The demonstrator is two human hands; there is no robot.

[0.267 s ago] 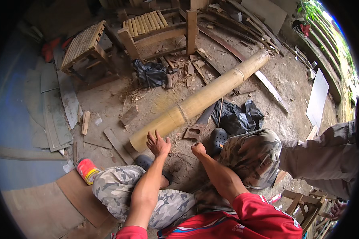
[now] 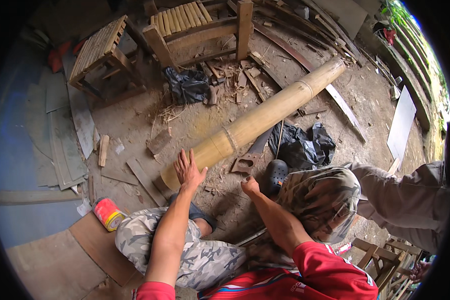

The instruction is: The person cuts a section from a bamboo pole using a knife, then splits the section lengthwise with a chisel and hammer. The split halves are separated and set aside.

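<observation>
Camouflage trousers (image 2: 185, 250) are seen nearest, over bent knees, with a red can (image 2: 107, 214) lying on the floor to their left. Just beyond, the left hand (image 2: 189, 170) is spread open, fingers splayed, at the near end of the bamboo pole (image 2: 265, 117); contact cannot be told. The right hand (image 2: 249, 186) is curled shut, empty as far as seen, just short of the pole and beside a saw (image 2: 250, 155). Farther off, the pole runs up-right toward slatted wooden benches (image 2: 185, 22).
</observation>
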